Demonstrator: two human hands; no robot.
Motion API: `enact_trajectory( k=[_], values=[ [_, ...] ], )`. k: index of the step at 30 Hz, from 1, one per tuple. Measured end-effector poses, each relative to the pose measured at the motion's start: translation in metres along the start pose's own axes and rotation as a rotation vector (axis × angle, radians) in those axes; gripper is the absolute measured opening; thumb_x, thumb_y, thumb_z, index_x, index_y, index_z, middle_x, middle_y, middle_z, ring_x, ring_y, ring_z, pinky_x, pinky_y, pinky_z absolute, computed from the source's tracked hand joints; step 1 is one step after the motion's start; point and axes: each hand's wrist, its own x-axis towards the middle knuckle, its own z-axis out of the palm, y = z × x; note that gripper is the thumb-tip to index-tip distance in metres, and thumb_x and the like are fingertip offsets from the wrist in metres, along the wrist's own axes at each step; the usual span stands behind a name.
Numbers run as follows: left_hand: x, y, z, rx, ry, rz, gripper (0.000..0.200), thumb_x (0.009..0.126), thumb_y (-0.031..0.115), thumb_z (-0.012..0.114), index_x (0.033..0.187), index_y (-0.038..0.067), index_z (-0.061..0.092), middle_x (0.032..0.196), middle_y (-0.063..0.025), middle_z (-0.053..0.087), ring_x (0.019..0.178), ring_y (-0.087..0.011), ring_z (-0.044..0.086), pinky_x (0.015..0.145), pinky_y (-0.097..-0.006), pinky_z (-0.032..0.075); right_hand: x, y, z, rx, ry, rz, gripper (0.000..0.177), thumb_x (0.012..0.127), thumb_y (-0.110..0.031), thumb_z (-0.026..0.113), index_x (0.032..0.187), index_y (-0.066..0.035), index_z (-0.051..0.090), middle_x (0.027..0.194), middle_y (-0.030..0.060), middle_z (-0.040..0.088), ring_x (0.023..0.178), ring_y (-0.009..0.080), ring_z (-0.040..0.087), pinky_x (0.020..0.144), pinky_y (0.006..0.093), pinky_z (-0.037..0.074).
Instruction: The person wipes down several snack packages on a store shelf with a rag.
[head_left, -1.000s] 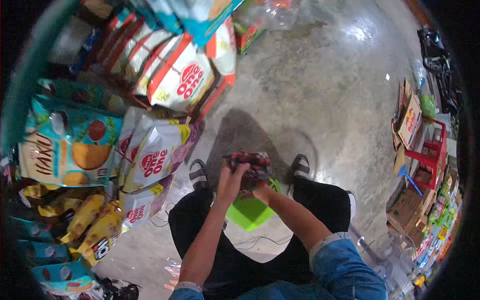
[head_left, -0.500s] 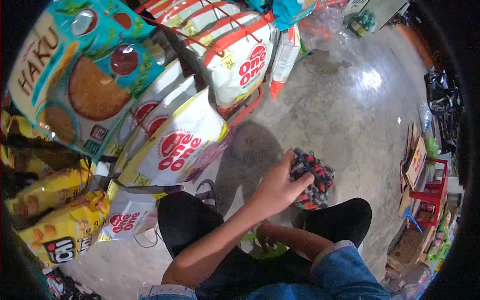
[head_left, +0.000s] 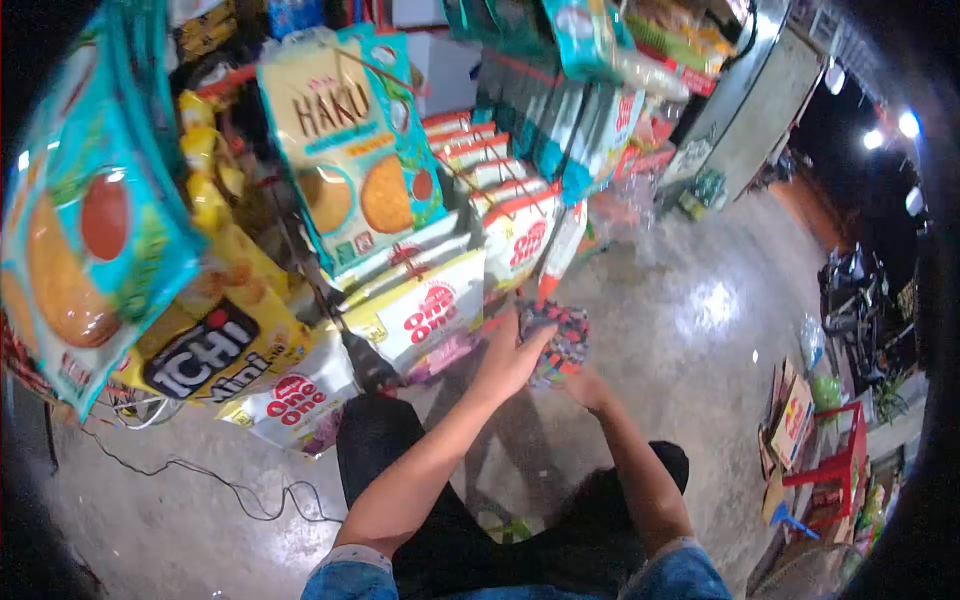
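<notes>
A dark cloth with a red, grey and black pattern [head_left: 562,332] is bunched up in front of me, above the concrete floor. My left hand [head_left: 512,358] is closed around its left side, with the thumb lying across the front. At the lower right edge of the cloth, my right hand [head_left: 582,388] is closed on it, its fingertips partly hidden and blurred. Close behind the cloth stand white One One snack bags [head_left: 432,312] on a rack.
Haku bags [head_left: 365,150] and a yellow Ichi bag [head_left: 215,340] hang at the left. A black cable [head_left: 230,487] trails over the floor. On the right are a red plastic stool [head_left: 840,465] and cardboard [head_left: 790,420]. A grey cabinet [head_left: 725,130] stands at the back.
The view has tilted up and turned left, showing more of the rack. My right hand has risen from between my knees to the cloth, which my left hand still holds.
</notes>
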Motion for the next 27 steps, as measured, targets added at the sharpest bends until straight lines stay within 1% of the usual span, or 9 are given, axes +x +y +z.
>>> enact_trajectory(
  k=[1, 4, 7, 8, 12, 16, 20, 23, 27],
  values=[
    [-0.002, 0.001, -0.001, 0.080, 0.056, 0.066, 0.048, 0.095, 0.030, 0.068, 0.126, -0.003, 0.054, 0.116, -0.0192, 0.069, 0.111, -0.0286, 0.066, 0.098, -0.0378, 0.046, -0.008, -0.019, -0.011, 0.416, 0.235, -0.142, 0.068, 0.093, -0.022, 0.063, 0.155, -0.011, 0.035, 0.144, 0.0148, 0.052, 0.121, 0.0285, 0.061, 0.101, 0.0422, 0.051],
    [-0.011, 0.003, -0.003, 0.198, 0.078, 0.168, 0.051, 0.095, 0.032, 0.069, 0.126, -0.005, 0.051, 0.114, -0.0239, 0.068, 0.111, -0.0353, 0.067, 0.096, -0.0420, 0.048, -0.054, -0.144, -0.008, 0.521, 0.285, -0.332, 0.084, 0.088, -0.018, 0.067, 0.160, -0.012, 0.024, 0.153, 0.0132, 0.040, 0.128, 0.0300, 0.055, 0.104, 0.0442, 0.049],
    [-0.027, 0.017, 0.004, 0.341, 0.117, 0.228, 0.049, 0.094, 0.033, 0.070, 0.122, -0.005, 0.053, 0.105, -0.0243, 0.071, 0.102, -0.0362, 0.071, 0.089, -0.0427, 0.052, -0.069, -0.158, 0.008, 0.119, 0.324, -0.565, 0.093, 0.081, -0.014, 0.072, 0.160, -0.009, 0.023, 0.156, 0.0155, 0.033, 0.136, 0.0328, 0.047, 0.107, 0.0450, 0.047],
    [-0.031, 0.026, 0.001, 0.268, -0.044, -0.002, 0.084, 0.094, 0.042, 0.070, 0.149, -0.010, 0.033, 0.138, -0.0269, 0.055, 0.128, -0.0315, 0.055, 0.110, -0.0387, 0.040, -0.075, -0.168, 0.012, -0.292, 0.424, -0.542, 0.095, 0.076, -0.013, 0.077, 0.157, -0.005, 0.027, 0.150, 0.0194, 0.038, 0.138, 0.0365, 0.043, 0.107, 0.0460, 0.045],
    [-0.057, 0.047, 0.011, 0.361, -0.076, 0.113, 0.053, 0.098, 0.046, 0.066, 0.123, 0.001, 0.052, 0.107, -0.0159, 0.065, 0.099, -0.0216, 0.063, 0.088, -0.0374, 0.050, -0.067, -0.163, 0.031, -0.223, 0.570, -0.376, 0.082, 0.072, -0.012, 0.079, 0.144, -0.002, 0.041, 0.132, 0.0202, 0.050, 0.121, 0.0392, 0.055, 0.101, 0.0462, 0.047],
    [-0.050, 0.092, 0.009, 0.233, -0.205, 0.011, 0.045, 0.100, 0.036, 0.068, 0.126, 0.003, 0.052, 0.109, -0.0087, 0.061, 0.102, -0.0142, 0.060, 0.087, -0.0305, 0.050, -0.054, -0.169, 0.013, -0.071, 0.726, -0.461, 0.065, 0.073, -0.009, 0.078, 0.132, -0.001, 0.052, 0.114, 0.0162, 0.062, 0.109, 0.0319, 0.063, 0.093, 0.0416, 0.050],
    [0.018, 0.154, 0.004, 0.496, 0.182, 0.571, 0.048, 0.097, 0.029, 0.071, 0.130, 0.000, 0.052, 0.120, -0.0109, 0.060, 0.113, -0.0205, 0.058, 0.102, -0.0361, 0.045, -0.043, -0.172, 0.011, 0.234, 0.833, -0.601, 0.062, 0.073, -0.005, 0.076, 0.130, -0.002, 0.054, 0.111, 0.0137, 0.066, 0.102, 0.0235, 0.065, 0.093, 0.0360, 0.049],
    [0.105, 0.250, 0.016, 0.139, 0.198, 0.615, 0.055, 0.091, 0.033, 0.076, 0.126, -0.002, 0.051, 0.114, -0.0153, 0.061, 0.108, -0.0223, 0.061, 0.093, -0.0350, 0.050, -0.052, -0.178, 0.007, 0.219, 0.867, -0.605, 0.063, 0.071, -0.004, 0.076, 0.131, -0.001, 0.054, 0.113, 0.0135, 0.065, 0.103, 0.0233, 0.065, 0.093, 0.0361, 0.049],
    [0.213, 0.315, 0.026, 0.726, 0.604, 0.593, 0.112, 0.074, 0.057, 0.080, 0.142, -0.018, 0.033, 0.138, -0.0398, 0.046, 0.132, -0.0479, 0.046, 0.114, -0.0463, 0.036, -0.057, -0.188, 0.005, 0.550, 0.819, -0.624, 0.071, 0.077, 0.002, 0.074, 0.141, 0.003, 0.043, 0.117, 0.0115, 0.064, 0.108, 0.0202, 0.064, 0.096, 0.0343, 0.050]
  ],
)
